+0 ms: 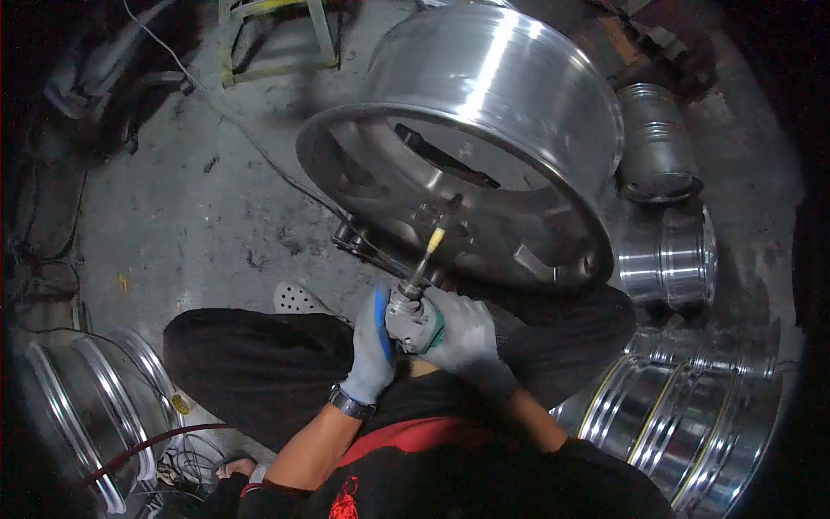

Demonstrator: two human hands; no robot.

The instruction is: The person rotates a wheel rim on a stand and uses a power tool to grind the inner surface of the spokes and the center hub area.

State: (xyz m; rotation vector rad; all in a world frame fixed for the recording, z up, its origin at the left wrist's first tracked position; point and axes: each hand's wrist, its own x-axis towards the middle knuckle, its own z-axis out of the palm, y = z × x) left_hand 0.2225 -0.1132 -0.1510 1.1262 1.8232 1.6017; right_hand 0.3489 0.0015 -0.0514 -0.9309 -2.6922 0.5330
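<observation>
Both gloves closed round the grey power tool [413,322], left hand [370,342] and right hand [462,333] together; its shaft slants forward, slightly rightward, into the big metal wheel [527,82] just ahead; right hand nearer; tip contact, can't tell.

Dim overall; white glare streaks the shiny metal rim [506,78]; the round view curves and darkens toward black edges.
</observation>
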